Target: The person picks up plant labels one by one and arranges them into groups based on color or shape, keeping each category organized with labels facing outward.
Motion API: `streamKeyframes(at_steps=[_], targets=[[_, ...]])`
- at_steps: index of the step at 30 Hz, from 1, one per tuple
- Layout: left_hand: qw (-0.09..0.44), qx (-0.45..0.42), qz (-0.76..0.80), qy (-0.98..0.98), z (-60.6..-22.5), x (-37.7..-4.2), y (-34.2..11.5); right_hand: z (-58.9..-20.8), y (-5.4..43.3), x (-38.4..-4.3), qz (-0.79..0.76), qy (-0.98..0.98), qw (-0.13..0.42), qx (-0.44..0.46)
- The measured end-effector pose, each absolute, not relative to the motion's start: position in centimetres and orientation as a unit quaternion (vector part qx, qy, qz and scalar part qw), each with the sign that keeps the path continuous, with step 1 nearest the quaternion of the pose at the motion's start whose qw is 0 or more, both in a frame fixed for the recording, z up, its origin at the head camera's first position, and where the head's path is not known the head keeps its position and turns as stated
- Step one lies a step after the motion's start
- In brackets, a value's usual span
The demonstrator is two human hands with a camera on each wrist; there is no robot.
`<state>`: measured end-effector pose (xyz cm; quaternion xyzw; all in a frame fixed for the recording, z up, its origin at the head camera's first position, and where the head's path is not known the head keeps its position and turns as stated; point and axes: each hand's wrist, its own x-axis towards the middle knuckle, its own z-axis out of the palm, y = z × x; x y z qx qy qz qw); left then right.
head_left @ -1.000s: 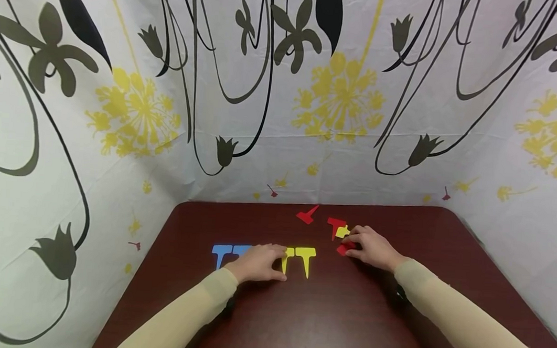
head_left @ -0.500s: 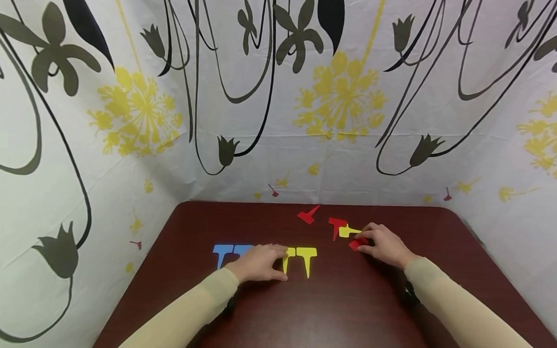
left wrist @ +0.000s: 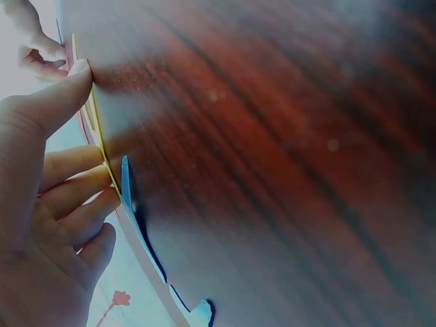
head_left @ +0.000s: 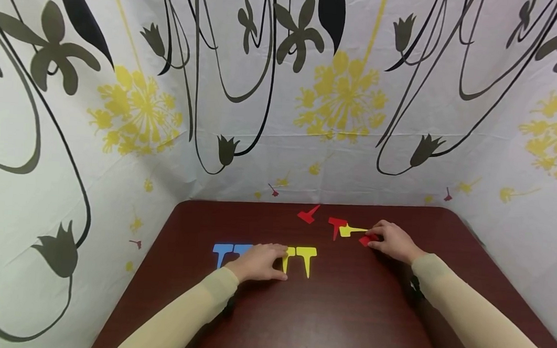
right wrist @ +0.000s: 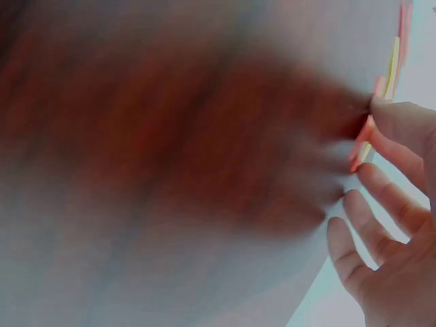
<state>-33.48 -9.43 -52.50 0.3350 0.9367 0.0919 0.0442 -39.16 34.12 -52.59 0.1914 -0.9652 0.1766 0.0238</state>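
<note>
My left hand [head_left: 261, 261] rests over the row of T-shaped plant labels, its fingertips at a yellow label [head_left: 289, 258] and its thumb below. To its right in the head view lies another yellow label [head_left: 307, 255]; blue labels [head_left: 222, 250] show on the left, partly hidden under the hand. At the right, my right hand [head_left: 392, 241] pinches a red plant label [head_left: 366, 241] between thumb and finger, low at the table surface. Most of that label is covered by the fingers. Beside it, a loose yellow label [head_left: 348, 231] points its stem toward the right fingertips.
Farther back on the dark brown table [head_left: 271, 321] lie two more red labels: one upright T [head_left: 336, 224] overlapping the loose yellow label's edge, and one tilted label [head_left: 308, 214] near the far edge. Flower-patterned cloth [head_left: 280, 142] hangs behind and along both sides.
My right hand has slid to the right with the red label, and more of the loose yellow label shows, including its stem. The left hand has stayed in place.
</note>
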Motion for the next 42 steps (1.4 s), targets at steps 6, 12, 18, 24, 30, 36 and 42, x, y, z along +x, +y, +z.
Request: streamKeyframes(at_steps=[6,12,18,24,30,36,42], targets=[[0.051,0.330,0.091,0.938,-52.7,-33.7,-9.3,-52.4,33.2,-39.9,0.193,-0.963,0.026,0.185],[0.051,0.325,0.090,0.940,-52.5,-33.9,-9.2,-52.4,31.5,-41.2,0.197,-0.963,0.027,0.182],[0.039,0.336,0.089,0.937,-52.7,-34.0,-9.1,-52.1,30.5,-41.7,0.184,-0.968,0.022,0.169],[0.042,0.330,0.090,0.939,-52.7,-33.8,-9.3,-52.1,30.2,-42.1,0.184,-0.971,0.021,0.155],[0.046,0.326,0.092,0.940,-52.7,-33.9,-9.4,-52.2,30.1,-42.4,0.192,-0.971,0.016,0.144],[0.047,0.329,0.089,0.939,-52.8,-34.1,-9.4,-52.3,30.3,-42.4,0.194,-0.967,0.010,0.168],[0.049,0.330,0.091,0.938,-52.6,-34.1,-9.5,-52.1,30.5,-42.4,0.205,-0.961,0.004,0.188]])
